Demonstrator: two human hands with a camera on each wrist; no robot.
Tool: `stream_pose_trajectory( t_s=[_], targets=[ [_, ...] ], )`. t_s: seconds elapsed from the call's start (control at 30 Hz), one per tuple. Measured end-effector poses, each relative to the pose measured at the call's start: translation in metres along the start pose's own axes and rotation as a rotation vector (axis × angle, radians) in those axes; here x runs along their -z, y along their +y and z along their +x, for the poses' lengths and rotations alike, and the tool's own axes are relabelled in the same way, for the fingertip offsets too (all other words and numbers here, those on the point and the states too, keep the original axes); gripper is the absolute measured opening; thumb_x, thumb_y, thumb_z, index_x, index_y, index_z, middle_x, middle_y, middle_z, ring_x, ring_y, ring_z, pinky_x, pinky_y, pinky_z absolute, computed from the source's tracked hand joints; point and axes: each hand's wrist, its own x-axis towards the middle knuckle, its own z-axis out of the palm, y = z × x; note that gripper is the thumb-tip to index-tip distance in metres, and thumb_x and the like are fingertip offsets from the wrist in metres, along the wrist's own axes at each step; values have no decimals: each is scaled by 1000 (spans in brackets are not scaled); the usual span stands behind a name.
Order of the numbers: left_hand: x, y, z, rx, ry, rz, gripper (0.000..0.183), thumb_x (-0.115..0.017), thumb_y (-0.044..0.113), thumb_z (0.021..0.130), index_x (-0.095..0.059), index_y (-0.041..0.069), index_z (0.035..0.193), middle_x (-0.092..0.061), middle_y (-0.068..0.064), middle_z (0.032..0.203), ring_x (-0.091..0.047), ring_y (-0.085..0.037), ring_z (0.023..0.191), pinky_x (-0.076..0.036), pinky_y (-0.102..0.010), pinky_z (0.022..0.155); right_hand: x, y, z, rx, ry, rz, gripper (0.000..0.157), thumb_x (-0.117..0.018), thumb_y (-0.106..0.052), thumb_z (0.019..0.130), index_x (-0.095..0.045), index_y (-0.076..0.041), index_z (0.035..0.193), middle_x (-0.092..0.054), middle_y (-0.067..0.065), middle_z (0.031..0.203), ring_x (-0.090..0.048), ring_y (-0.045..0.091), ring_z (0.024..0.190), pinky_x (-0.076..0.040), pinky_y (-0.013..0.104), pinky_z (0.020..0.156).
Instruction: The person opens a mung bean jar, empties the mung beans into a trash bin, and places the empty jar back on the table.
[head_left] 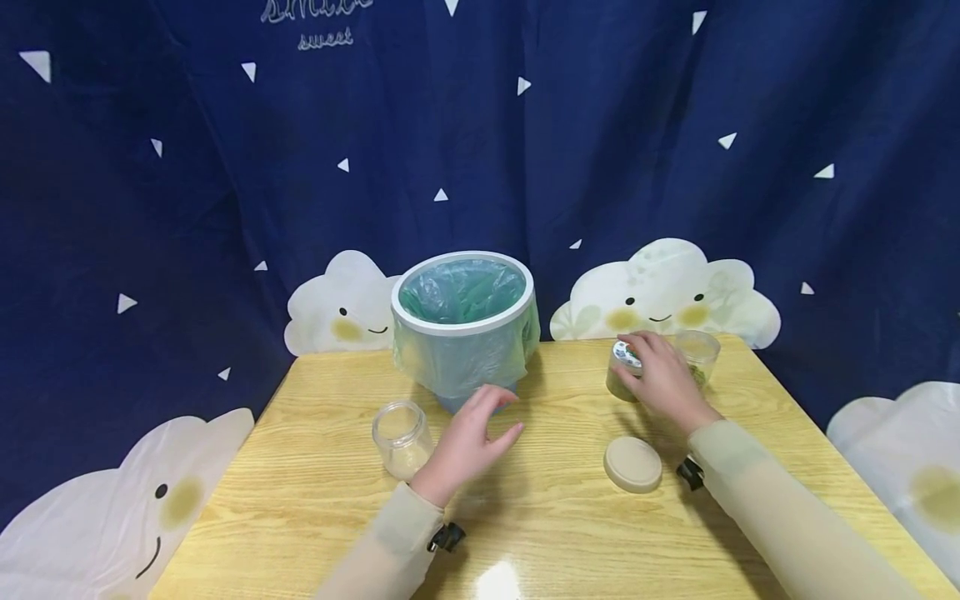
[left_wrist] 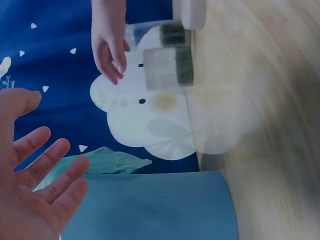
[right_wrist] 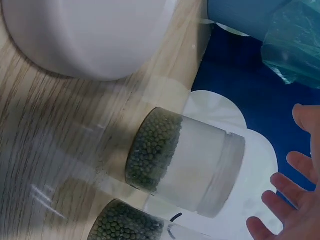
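Jar of green beans (head_left: 619, 386) stands upright, long axis vertical, toward the far right of the surface (head_left: 555, 533). Right hand (head_left: 663, 375), the nearer, is just above it, untouching; left hand (head_left: 467, 440) well apart. Both hands loosely spread, gripping nothing.

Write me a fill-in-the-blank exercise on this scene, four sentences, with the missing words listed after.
1. The person's right hand is beside ____ clear cylindrical jars partly filled with small green beans.
2. The blue bin, lined with a translucent green plastic bag, has a ____ rim.
3. In the head view, the clear round jar with pale contents stands to the ____ of the person's left hand.
4. In that view, the round beige lid lies to the ____ of that same hand.

Missing words: two; white; left; right.
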Motion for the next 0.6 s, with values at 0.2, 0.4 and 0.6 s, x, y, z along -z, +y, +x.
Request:
stream_pose_trajectory(
  t_s=[0.2,0.4,0.6],
  targets=[
    [-11,-4,1,8,-25,0,41,-78,25,93,-62,10,128,-65,-3,126,-64,-22,120,-51,-35,106,-10,7,4,-65,-31,-17,60,-74,-31,94,-54,-3,143,-49,29,144,-47,53,129,-35,74,105],
    [-18,-9,3,27,-44,17,44,-78,27,93,-61,11,131,-64,-3,129,-63,-21,123,-50,-35,108,-22,13,6,-136,-77,-30,65,-74,-37,94,-51,-7,146,-39,33,154,-39,57,137,-32,78,106],
    [-23,-11,4,57,-71,37,46,-78,29,93,-60,11,132,-63,-3,131,-61,-21,126,-50,-36,109,-28,17,7,-195,-120,-37,72,-72,-43,94,-47,-5,150,-31,38,156,-32,60,141,-29,79,109]
  ],
)
